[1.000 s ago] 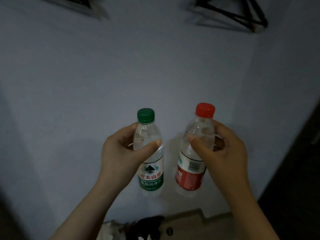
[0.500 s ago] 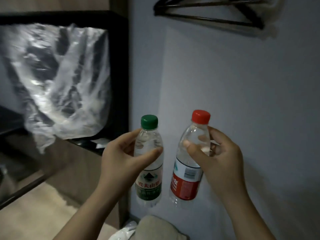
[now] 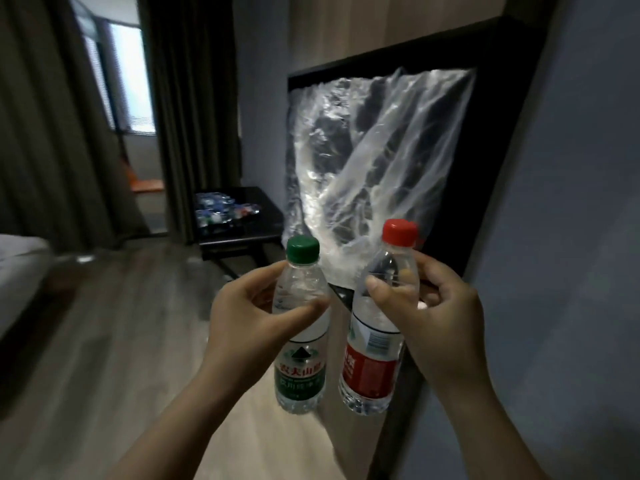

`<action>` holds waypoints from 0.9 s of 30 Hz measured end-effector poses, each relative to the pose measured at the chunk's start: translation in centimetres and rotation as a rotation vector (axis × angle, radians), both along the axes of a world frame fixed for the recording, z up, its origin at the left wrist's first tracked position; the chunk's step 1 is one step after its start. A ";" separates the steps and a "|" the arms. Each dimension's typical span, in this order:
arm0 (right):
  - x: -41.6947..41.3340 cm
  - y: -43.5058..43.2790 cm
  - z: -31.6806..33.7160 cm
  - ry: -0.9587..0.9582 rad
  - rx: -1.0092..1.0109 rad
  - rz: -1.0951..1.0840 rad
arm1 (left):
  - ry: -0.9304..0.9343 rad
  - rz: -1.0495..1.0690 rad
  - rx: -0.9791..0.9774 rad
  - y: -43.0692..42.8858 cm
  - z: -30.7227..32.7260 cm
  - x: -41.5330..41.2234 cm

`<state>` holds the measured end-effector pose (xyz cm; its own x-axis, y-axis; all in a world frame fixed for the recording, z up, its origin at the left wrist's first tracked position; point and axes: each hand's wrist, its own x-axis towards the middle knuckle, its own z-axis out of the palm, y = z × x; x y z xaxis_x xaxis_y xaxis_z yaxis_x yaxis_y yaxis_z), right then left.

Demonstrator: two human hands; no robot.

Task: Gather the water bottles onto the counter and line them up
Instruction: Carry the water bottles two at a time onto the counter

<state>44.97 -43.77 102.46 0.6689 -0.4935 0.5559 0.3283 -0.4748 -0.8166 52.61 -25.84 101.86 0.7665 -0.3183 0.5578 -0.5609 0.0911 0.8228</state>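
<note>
My left hand grips a clear bottle with a green cap and green label around its upper body, holding it upright in front of me. My right hand holds a clear bottle with a red cap and red label the same way, just to the right. The two bottles hang side by side in mid air, a small gap between them. Far back, a low black table carries several more bottles, blurred by distance.
A black-framed alcove with a crumpled clear plastic bag stands right behind the bottles. A grey wall fills the right. Wooden floor stretches ahead; a bed edge is at the left, dark curtains and a window at the back.
The view has swung left from the bare grey wall to the room, bringing the alcove, floor and far table into sight. Both hands keep the same grip on their bottles.
</note>
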 end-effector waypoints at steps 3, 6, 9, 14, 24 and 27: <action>4.8 0.9 -0.7 -0.013 0.023 0.104 | -0.011 0.126 0.032 1.7 -0.3 2.6; 9.2 2.4 -1.9 0.014 0.032 0.177 | 0.006 0.246 0.042 3.6 -0.9 5.1; 13.9 4.2 -3.5 0.037 0.050 0.250 | 0.009 0.335 0.057 5.9 -1.6 7.9; 21.6 8.3 -5.6 0.046 0.008 0.274 | 0.012 0.424 0.065 10.5 -2.3 13.5; 34.0 16.6 -5.7 0.084 0.014 0.313 | 0.048 0.472 0.108 18.5 -2.0 26.9; 37.9 18.0 -5.7 0.088 0.007 0.317 | 0.071 0.478 0.111 19.9 -2.7 30.8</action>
<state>82.85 -25.73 96.80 0.8351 -0.2568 0.4866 0.3869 -0.3546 -0.8512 83.42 -5.99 99.18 0.8761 0.0240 0.4814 -0.4606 -0.2530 0.8508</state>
